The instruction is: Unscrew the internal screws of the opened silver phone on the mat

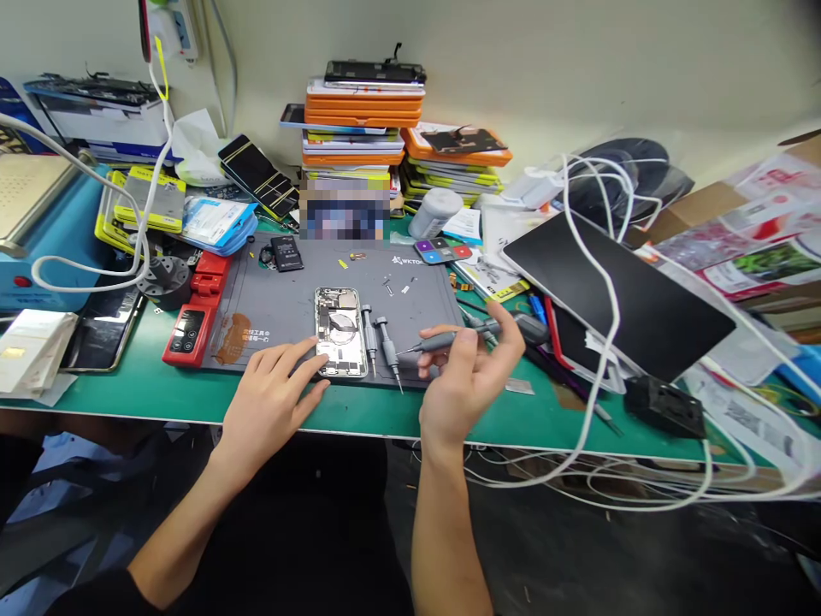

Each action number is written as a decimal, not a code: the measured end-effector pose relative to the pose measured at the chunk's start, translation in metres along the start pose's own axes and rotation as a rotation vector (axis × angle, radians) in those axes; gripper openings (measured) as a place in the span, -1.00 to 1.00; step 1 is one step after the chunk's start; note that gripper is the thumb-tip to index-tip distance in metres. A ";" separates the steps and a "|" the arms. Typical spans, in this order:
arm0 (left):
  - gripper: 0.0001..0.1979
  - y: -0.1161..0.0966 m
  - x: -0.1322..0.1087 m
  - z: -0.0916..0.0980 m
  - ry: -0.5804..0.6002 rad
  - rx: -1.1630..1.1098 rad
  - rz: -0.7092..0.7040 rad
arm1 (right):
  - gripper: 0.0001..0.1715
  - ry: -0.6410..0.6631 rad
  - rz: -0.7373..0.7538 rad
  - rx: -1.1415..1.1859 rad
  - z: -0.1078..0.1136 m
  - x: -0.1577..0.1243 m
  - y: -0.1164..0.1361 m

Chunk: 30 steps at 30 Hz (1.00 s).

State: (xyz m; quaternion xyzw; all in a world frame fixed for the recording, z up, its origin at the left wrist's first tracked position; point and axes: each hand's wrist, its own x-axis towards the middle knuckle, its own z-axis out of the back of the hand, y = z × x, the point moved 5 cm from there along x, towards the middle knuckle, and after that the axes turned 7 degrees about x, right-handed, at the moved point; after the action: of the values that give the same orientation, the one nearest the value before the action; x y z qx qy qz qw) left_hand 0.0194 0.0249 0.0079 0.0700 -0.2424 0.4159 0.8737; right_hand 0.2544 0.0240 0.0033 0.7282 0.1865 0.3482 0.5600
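Observation:
An opened phone [339, 342] lies on the grey mat with its inner parts showing. My left hand [273, 389] rests at its lower left edge, fingers stretched out and touching the frame. In my right hand [465, 372] is a grey screwdriver [440, 342], pinched by the fingers, its thin tip pointing left. That tip hovers near two more grey screwdrivers, one [369, 338] close along the phone's right side and the other [388, 351] a little farther right. Small metal parts [388, 287] lie on the mat above them.
The grey mat [288, 295] covers part of the green table [160, 389]. A phone battery [286, 253] lies at its upper left, beside a red device [187, 334]. Stacked orange cases [363, 111] stand behind. At right are a dark flat panel [622, 291] and a looping white cable [612, 325].

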 end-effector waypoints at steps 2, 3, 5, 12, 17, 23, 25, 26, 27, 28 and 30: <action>-0.72 0.000 0.001 0.001 -0.011 0.001 -0.003 | -0.43 -0.016 0.022 0.013 0.001 -0.002 0.001; -0.72 0.000 0.001 0.001 -0.013 0.001 -0.003 | -0.42 -0.036 0.040 0.001 0.003 -0.002 0.002; -0.72 -0.001 0.001 0.001 -0.008 0.002 -0.001 | -0.42 -0.092 0.096 -0.065 0.006 -0.004 0.004; -0.72 0.000 0.001 0.001 -0.003 0.004 -0.001 | -0.44 0.135 0.089 -0.290 -0.008 -0.009 -0.003; -0.73 0.000 0.002 0.001 0.006 0.009 0.000 | -0.46 0.133 0.114 -0.195 -0.009 -0.008 -0.006; -0.73 -0.001 0.002 0.000 0.004 0.030 -0.005 | -0.54 0.044 0.243 -0.104 -0.004 -0.010 -0.002; -0.73 -0.001 0.002 0.000 0.004 0.037 -0.006 | -0.54 0.038 0.276 -0.092 -0.003 -0.011 0.000; -0.72 -0.001 0.002 0.000 0.004 0.038 -0.006 | -0.54 0.034 0.291 -0.109 -0.003 -0.011 0.000; -0.72 -0.001 0.002 0.000 0.004 0.038 -0.008 | -0.54 0.026 0.307 -0.139 -0.003 -0.011 0.001; -0.72 -0.001 0.002 0.000 0.003 0.038 -0.009 | -0.55 0.011 0.322 -0.179 -0.003 -0.011 0.001; -0.71 -0.001 0.002 0.000 0.005 0.038 -0.011 | -0.56 -0.024 0.335 -0.250 -0.003 -0.011 0.001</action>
State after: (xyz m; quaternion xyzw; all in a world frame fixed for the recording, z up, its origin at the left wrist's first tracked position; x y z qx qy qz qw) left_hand 0.0213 0.0254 0.0089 0.0871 -0.2319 0.4158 0.8751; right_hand 0.2443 0.0187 0.0019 0.6780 0.0116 0.4480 0.5826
